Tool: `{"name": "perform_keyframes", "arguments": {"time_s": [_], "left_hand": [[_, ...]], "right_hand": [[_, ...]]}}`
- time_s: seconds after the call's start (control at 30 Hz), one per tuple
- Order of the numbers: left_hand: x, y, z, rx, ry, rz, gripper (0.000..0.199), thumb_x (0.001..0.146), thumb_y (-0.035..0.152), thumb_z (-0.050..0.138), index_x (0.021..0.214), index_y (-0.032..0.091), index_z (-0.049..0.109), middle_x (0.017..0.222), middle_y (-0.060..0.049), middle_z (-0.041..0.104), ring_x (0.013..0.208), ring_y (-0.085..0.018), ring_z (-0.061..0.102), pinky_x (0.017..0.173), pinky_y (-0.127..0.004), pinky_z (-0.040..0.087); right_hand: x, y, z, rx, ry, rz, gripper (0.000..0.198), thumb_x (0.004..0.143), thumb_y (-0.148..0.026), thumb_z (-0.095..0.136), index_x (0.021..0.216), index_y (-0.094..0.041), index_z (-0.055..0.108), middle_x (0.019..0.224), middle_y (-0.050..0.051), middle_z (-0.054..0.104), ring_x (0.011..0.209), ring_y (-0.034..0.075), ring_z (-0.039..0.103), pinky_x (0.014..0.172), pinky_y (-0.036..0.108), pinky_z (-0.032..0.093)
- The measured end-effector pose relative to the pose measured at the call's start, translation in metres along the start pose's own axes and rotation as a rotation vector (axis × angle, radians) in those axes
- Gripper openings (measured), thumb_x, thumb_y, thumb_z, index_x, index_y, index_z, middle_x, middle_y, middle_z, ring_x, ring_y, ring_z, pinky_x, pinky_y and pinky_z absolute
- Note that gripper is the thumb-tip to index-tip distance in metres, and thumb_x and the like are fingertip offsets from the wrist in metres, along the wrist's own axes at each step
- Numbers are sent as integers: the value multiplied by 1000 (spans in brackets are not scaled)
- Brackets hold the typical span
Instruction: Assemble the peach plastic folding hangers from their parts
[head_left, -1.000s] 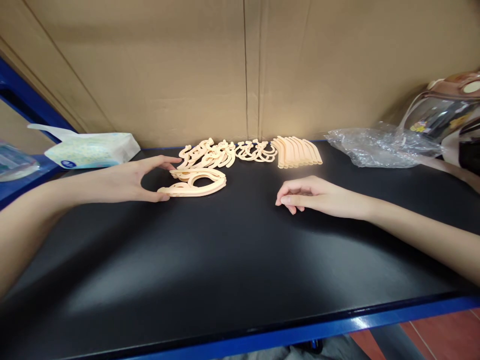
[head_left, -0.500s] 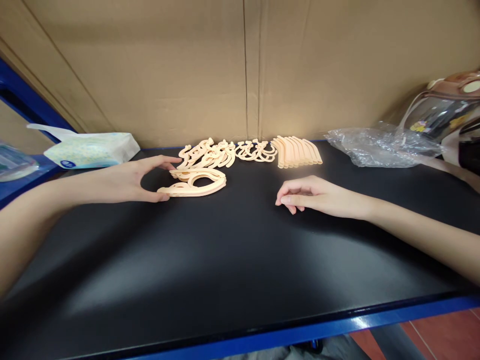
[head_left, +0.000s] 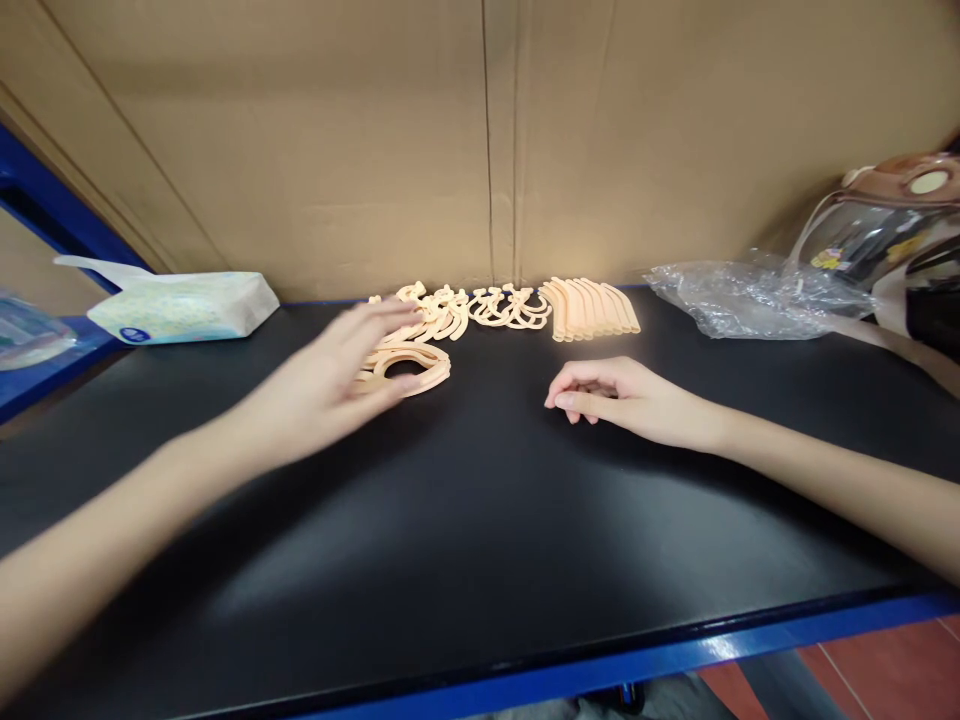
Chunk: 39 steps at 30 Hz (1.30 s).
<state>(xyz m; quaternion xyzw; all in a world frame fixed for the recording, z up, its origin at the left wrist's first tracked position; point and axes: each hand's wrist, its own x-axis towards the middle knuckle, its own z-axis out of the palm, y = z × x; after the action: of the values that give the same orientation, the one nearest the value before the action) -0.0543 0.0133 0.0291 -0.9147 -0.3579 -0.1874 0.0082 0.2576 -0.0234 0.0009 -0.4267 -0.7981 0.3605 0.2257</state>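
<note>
My left hand (head_left: 330, 375) is open, its fingers spread over the left part of a small stack of peach plastic pieces (head_left: 433, 378) with a rounded opening. The thumb lies over the near side of the stack; whether it touches is unclear. Behind the fingers is a pile of curved peach plastic pieces (head_left: 448, 318), partly hidden by them. On the black tabletop, my right hand (head_left: 622, 395) rests with its fingers curled in and thumb against them, nothing visible inside. Beyond it sits a neat row of peach curved strips (head_left: 596, 308), beside a cluster of hook-shaped pieces (head_left: 510, 306).
A tissue pack (head_left: 187, 305) lies at the back left. A crumpled clear plastic bag (head_left: 750, 300) is at the back right, near a transparent bottle with a brown lid (head_left: 904, 180). A cardboard wall (head_left: 300, 150) closes off the back; a blue edge (head_left: 645, 655) runs along the front.
My left hand has moved right from the left end of the small stack and now reaches over it. My right hand stays nearly in place, fingers curled a little more.
</note>
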Motion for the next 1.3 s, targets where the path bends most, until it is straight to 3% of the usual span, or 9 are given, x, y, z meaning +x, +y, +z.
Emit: {"name": "perform_keyframes", "arguments": {"time_s": [0.17, 0.3, 0.43, 0.6, 0.8, 1.3], "left_hand": [[0, 56, 35, -63, -243, 168, 52, 97, 45, 37, 144, 21, 33, 153, -6, 32, 143, -21, 26, 117, -38, 27], [10, 73, 50, -43, -299, 33, 59, 98, 48, 32, 145, 12, 33, 153, -11, 30, 143, -24, 23, 117, -43, 27], [16, 75, 55, -20, -287, -40, 63, 98, 50, 28, 146, 8, 31, 154, -13, 27, 144, -25, 21, 116, -47, 26], [13, 67, 50, -15, -315, -2, 64, 97, 52, 27, 147, 12, 29, 155, -10, 24, 144, -25, 21, 117, -46, 24], [12, 59, 43, -33, -326, 64, 64, 96, 54, 31, 148, 16, 29, 156, -9, 23, 144, -25, 22, 117, -44, 25], [10, 60, 43, -25, -301, 74, 63, 96, 53, 34, 146, 15, 33, 154, -11, 27, 142, -26, 26, 116, -44, 26]], "right_hand": [[0, 3, 8, -354, 194, -208, 21, 94, -34, 45, 97, -21, 62, 97, 6, 63, 87, 17, 59, 80, 31, 47], [-1, 6, 8, -539, 202, -233, 30, 95, -34, 44, 116, -20, 59, 123, 9, 60, 117, 22, 53, 100, 39, 43], [-1, 9, 8, -613, 127, -159, 54, 95, -47, 39, 138, -15, 46, 145, 12, 45, 135, 25, 39, 112, 45, 32], [-3, 11, 6, -647, 34, -145, 64, 95, -55, 32, 145, -15, 38, 152, 13, 30, 142, 26, 26, 115, 49, 25], [-3, 10, 3, -664, 23, -167, 63, 95, -53, 35, 144, -14, 39, 151, 14, 31, 140, 27, 29, 114, 49, 27], [-3, 9, 3, -708, 28, -188, 62, 96, -52, 34, 144, -14, 40, 151, 14, 32, 139, 26, 32, 113, 48, 30]]}}
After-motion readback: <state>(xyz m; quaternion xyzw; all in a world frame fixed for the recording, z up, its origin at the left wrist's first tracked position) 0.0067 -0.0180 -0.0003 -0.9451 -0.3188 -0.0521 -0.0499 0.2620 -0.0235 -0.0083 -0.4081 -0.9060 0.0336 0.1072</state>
